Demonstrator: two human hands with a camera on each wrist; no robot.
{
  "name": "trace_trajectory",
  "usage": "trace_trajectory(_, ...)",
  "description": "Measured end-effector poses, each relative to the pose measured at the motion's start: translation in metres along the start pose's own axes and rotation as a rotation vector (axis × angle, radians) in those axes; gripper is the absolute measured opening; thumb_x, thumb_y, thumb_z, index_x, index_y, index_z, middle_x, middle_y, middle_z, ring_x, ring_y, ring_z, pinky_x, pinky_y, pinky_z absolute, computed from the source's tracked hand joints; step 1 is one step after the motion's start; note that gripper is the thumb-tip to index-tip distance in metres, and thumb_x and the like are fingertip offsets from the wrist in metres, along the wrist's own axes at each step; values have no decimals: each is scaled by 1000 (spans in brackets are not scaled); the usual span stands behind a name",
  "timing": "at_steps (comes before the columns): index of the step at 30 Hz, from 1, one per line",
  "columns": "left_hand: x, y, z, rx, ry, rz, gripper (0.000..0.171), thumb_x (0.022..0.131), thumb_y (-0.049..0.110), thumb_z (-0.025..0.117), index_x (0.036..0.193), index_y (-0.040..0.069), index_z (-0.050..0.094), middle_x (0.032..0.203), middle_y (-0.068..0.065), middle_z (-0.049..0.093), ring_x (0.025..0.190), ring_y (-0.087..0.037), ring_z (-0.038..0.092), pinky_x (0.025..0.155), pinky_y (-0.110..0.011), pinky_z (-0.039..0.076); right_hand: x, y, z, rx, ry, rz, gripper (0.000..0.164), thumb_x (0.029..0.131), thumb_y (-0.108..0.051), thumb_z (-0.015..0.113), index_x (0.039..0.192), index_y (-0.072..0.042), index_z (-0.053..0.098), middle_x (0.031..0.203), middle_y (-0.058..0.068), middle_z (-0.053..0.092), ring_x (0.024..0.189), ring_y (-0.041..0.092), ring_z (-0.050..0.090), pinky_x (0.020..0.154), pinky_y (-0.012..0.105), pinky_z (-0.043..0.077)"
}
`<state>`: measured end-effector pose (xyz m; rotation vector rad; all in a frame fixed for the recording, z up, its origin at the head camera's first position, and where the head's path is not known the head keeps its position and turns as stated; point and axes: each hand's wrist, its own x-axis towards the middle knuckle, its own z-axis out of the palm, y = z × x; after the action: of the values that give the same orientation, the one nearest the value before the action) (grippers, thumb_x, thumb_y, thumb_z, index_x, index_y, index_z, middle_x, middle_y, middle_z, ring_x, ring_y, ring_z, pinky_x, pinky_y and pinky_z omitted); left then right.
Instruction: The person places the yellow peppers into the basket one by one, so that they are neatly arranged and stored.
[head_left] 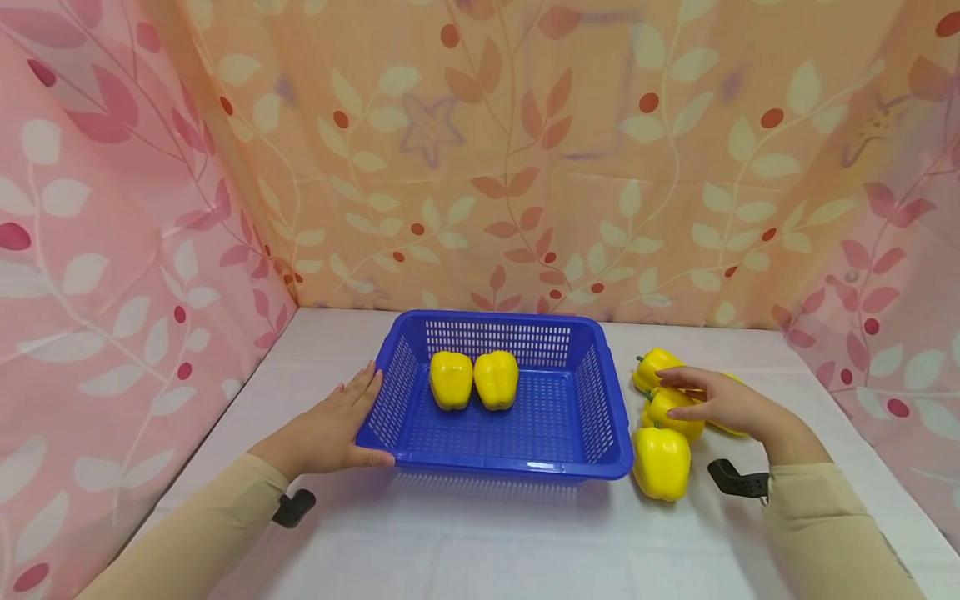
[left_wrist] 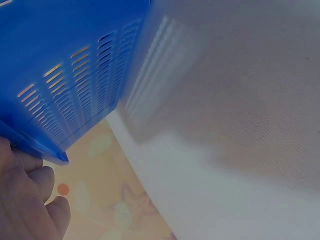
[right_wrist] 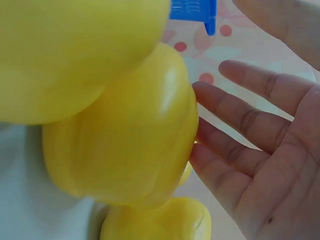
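Note:
My left hand [head_left: 330, 425] rests against the left side of a blue plastic basket [head_left: 510, 468], its fingers along the rim and its thumb at the front left corner. Inside the basket, two yellow bell peppers [head_left: 452, 380] stand side by side toward the back left. To the right of the basket, my right hand [head_left: 731, 404] is spread over a yellow bell pepper [head_left: 667, 421]. In the right wrist view its fingertips meet one pepper [right_wrist: 125, 135], and the thumb stands away from it.
Around the right hand are more yellow peppers: one in front [head_left: 662, 464], one behind [head_left: 654, 367], and another partly hidden beyond the hand. A white cloth [head_left: 420, 550] covers the table. Leaf-patterned curtains [head_left: 510, 167] enclose the back and both sides.

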<state>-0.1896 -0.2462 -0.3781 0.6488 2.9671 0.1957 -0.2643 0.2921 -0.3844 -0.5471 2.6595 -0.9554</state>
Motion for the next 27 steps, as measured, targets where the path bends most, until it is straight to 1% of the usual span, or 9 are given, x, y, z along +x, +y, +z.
trace_trajectory(5,0,0,-1,5,9,8,120,67,76,53,145,-3,6,152,-20,1,139,-34,7,109,-52,16,-3,5,3,-6,2,25,69,78,-35,71,133,-3,44,132,24,44,119,45,40,95,58,36)
trace_trajectory(8,0,0,-1,5,7,8,120,67,77,52,145,-3,6,152,-20,1,139,-34,7,109,-52,16,-4,8,4,-11,0,57,70,77,-37,71,134,-5,44,134,25,42,119,45,39,94,59,36)
trace_trajectory(14,0,0,0,-1,3,2,121,67,77,52,145,-2,6,152,-19,0,139,-34,7,109,-52,15,-5,14,5,-15,-1,53,68,78,-35,70,133,-4,44,133,27,41,119,46,39,94,59,35)
trace_trajectory(20,1,-3,3,2,1,-1,122,66,79,50,145,-1,4,152,-18,-1,139,-33,6,109,-52,16,-6,18,6,-15,-8,73,68,79,-35,69,135,-7,43,133,28,40,118,46,39,94,60,35)
trace_trajectory(27,1,-2,2,-3,0,-1,121,66,77,53,145,-1,4,152,-18,-1,139,-33,6,109,-52,15,-7,21,7,-46,-8,72,63,82,-25,68,136,-9,41,133,28,38,115,47,41,91,60,37)
